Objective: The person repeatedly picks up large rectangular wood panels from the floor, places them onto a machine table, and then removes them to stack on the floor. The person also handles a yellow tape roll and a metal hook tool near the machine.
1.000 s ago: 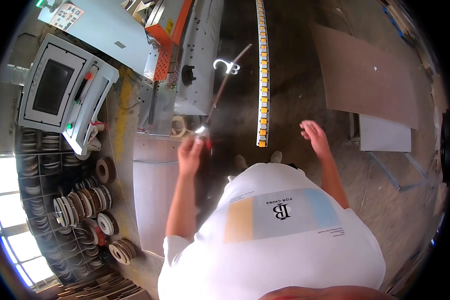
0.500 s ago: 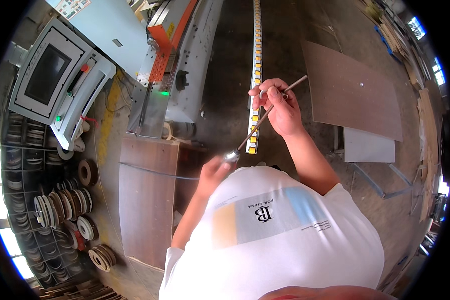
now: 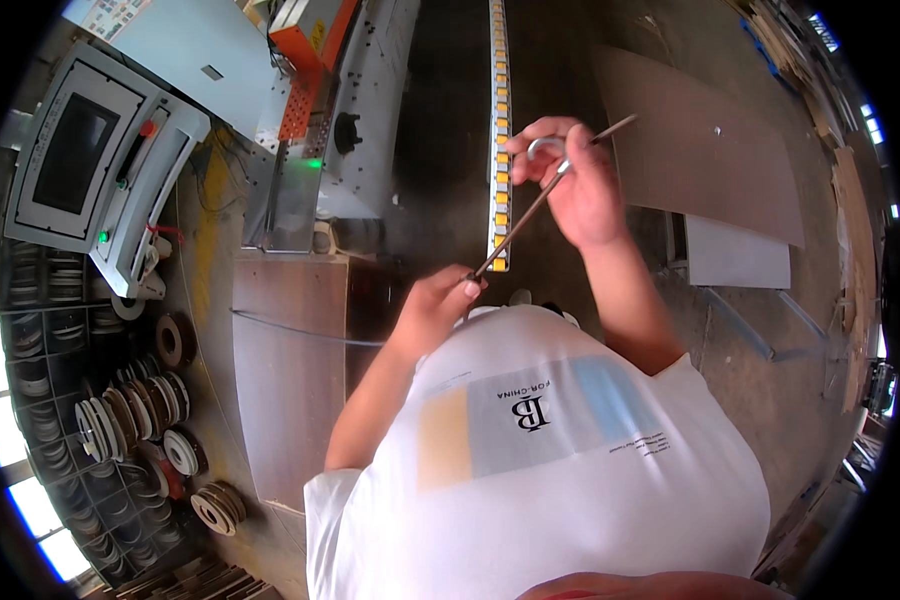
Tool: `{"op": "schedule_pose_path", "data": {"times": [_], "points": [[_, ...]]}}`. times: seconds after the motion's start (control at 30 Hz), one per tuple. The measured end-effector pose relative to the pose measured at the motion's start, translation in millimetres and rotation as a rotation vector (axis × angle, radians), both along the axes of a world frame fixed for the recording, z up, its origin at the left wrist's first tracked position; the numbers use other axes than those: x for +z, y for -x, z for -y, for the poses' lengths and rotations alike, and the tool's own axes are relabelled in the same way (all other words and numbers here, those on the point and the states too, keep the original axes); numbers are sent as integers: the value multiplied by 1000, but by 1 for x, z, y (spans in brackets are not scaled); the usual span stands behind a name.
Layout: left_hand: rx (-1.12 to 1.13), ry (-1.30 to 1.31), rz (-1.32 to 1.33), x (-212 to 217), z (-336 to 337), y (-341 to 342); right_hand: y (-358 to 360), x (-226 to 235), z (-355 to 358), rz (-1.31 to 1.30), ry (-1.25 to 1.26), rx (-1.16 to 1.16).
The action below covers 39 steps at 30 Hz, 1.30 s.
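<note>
A long thin metal rod (image 3: 525, 220) slants between my hands, its far end pointing up and to the right. My left hand (image 3: 435, 308) is closed around the rod's lower end, and the fingers hide what sits there. A thin dark hose (image 3: 310, 333) runs from the left toward that hand; its end is hidden behind my left wrist. Higher up, my right hand (image 3: 588, 195) pinches the rod between thumb and fingers. Beside those fingers a silver curved hook (image 3: 545, 146) shows, close against the rod.
A brown board-sided cabinet (image 3: 290, 390) stands at my left. Beyond it are a grey machine (image 3: 365, 120) and a control panel (image 3: 80, 150). A strip of yellow rollers (image 3: 501, 180) runs ahead. Brown panels (image 3: 705, 150) lie at the right; edge-band rolls (image 3: 135, 415) stand at the far left.
The view has shifted, so the surroundings sit higher and further left. My right hand and the rod have moved rightward. The silver fitting seen at my left hand is now covered by its fingers.
</note>
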State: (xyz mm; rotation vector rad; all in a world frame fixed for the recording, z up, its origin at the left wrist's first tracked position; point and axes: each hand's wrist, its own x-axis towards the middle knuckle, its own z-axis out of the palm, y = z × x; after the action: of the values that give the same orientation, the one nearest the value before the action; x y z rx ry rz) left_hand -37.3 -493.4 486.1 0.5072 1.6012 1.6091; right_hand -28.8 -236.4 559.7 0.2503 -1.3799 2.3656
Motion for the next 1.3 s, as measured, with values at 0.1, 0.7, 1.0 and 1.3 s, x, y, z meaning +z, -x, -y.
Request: {"op": "schedule_pose_path", "data": {"times": [0.1,0.7,1.0,1.3], "points": [[-87,-58,71,8,-7,2,-10,18,-15,-88,-139,-9],[43,-72,-1,13,-31,-4,-27,-10,53,239,-185,-62],[-12,-121,-57,35,-27,9,-19,-28,35,117,-96,245],[-25,-99,76,53,-18,14,-22,-12,31,207,-284,32]]}}
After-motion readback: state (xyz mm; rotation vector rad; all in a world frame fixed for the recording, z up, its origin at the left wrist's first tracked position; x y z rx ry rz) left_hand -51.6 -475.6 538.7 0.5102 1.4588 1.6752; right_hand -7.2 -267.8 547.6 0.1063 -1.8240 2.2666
